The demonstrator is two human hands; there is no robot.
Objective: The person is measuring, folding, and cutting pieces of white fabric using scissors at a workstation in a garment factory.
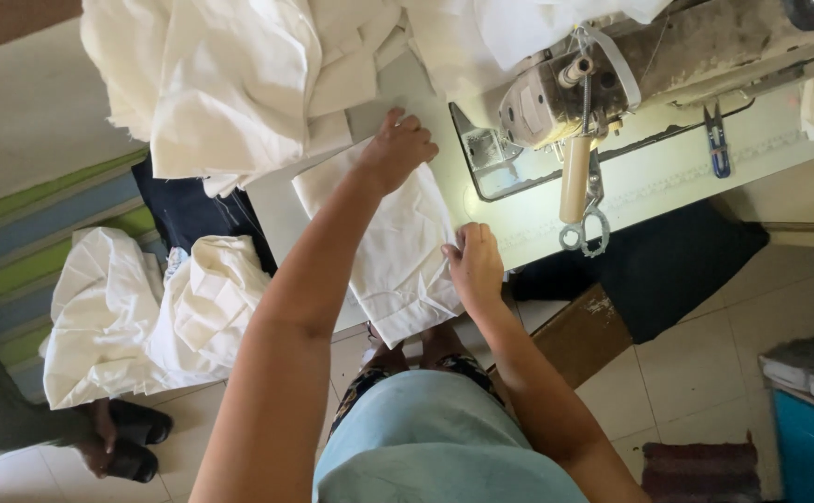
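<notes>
We see the left hand [396, 149] laid palm down, fingers loosely curled, on the far end of a white cloth piece [393, 247] spread on the sewing table [668, 177]. The right hand [474, 265] pinches the cloth's right edge near the table's near rim. The sewing machine [612, 74] stands just right of the cloth; scissors [586, 228] hang from it. A white fabric pile [239, 84] lies far left

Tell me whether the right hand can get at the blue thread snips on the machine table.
Probably yes: the right hand rests on the white cloth piece, and the blue snips lie uncovered on the table, though hanging scissors dangle between.
</notes>
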